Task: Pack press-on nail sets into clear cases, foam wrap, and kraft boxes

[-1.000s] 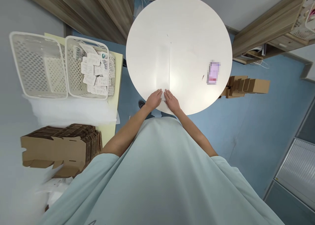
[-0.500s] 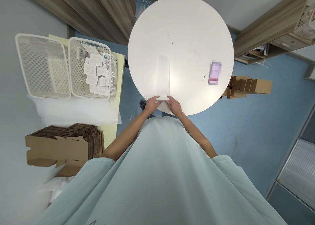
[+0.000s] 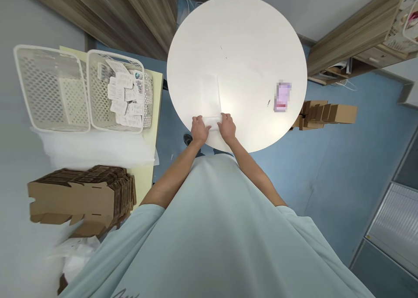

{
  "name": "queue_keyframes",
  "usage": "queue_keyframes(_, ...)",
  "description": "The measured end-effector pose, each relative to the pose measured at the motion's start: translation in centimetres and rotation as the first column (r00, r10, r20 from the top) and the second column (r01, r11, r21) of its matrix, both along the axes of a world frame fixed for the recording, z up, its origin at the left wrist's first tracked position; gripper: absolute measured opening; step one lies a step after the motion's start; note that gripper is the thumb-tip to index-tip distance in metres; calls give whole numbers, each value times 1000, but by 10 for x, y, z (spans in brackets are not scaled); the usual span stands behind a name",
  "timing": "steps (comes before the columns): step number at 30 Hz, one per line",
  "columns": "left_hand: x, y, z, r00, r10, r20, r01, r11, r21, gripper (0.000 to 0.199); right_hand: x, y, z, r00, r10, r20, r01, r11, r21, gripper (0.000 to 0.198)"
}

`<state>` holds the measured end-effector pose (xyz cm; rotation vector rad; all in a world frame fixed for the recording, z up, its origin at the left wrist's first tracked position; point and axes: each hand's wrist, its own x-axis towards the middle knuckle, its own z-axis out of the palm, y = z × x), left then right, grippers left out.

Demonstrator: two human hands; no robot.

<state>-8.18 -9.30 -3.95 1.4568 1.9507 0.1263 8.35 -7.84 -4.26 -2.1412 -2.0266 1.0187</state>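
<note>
A strip of thin, white, translucent packing sheet (image 3: pixel 210 95) lies flat on the round white table (image 3: pixel 248 32). Its near end is folded over into a flat white bundle (image 3: pixel 211 123) close to the table's front edge. My left hand (image 3: pixel 200 129) grips the bundle's left end, and my right hand (image 3: pixel 227 127) grips its right end. Thumbs rest on the near side, with the fingers curled over the far side. Whether anything is wrapped inside cannot be seen.
A blurred-out pinkish item (image 3: pixel 282 97) lies at the table's right. On a yellow side table (image 3: pixel 146 180) at left stand two white baskets, one holding carded packs (image 3: pixel 126 93), with white sheets (image 3: pixel 94 148) and flattened cardboard boxes (image 3: pixel 72 198). Brown cartons (image 3: pixel 341 113) stand at right.
Both hands have moved forward over the table with the bundle, turning it over along the sheet. The bundle now lies flat, and less of the strip is spread out.
</note>
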Motion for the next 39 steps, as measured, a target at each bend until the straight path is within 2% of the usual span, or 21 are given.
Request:
queue_keyframes(2,1,4,0,985,-170,24,168,983,76,63,-2,2,5,992,125,-27,-122,988,93,54)
queue_keyframes(5,-1,12,-4,912,-394,115,382,918,109,63,-2,2,9,956,292,-41,-287,953,99,56)
queue_keyframes(9,-11,13,-7,858,-493,146,485,870,86,68,5,-11,10,924,381,-38,-378,923,68,62)
queue_keyframes(12,-20,-5,-1,815,-561,147,554,828,88,70,12,-34,10,913,404,-54,-401,914,63,71)
queue_keyframes(15,-25,-30,7,789,-596,152,592,803,72,79,17,-59,12,912,403,-82,-400,915,55,69)
queue_keyframes(17,-28,-43,9,785,-597,162,597,800,55,87,20,-71,14,905,412,-108,-409,911,54,68)
queue_keyframes(20,-30,-51,8,798,-569,200,573,819,42,88,26,-78,15,892,426,-154,-423,905,49,69)
queue_keyframes(26,-38,-44,5,819,-459,343,494,869,-18,84,38,-65,15,887,398,-237,-396,917,56,68)
queue_keyframes(29,-40,-37,10,855,-374,359,421,905,-61,80,35,-56,15,911,321,-260,-320,946,47,62)
queue_keyframes(34,-31,-14,18,944,-220,245,257,957,-131,58,20,-34,16,968,63,-243,-72,997,-30,53)
queue_keyframes(39,-21,15,17,985,-168,27,170,966,-194,35,12,-9,12,977,-17,-212,11,1000,-26,50)
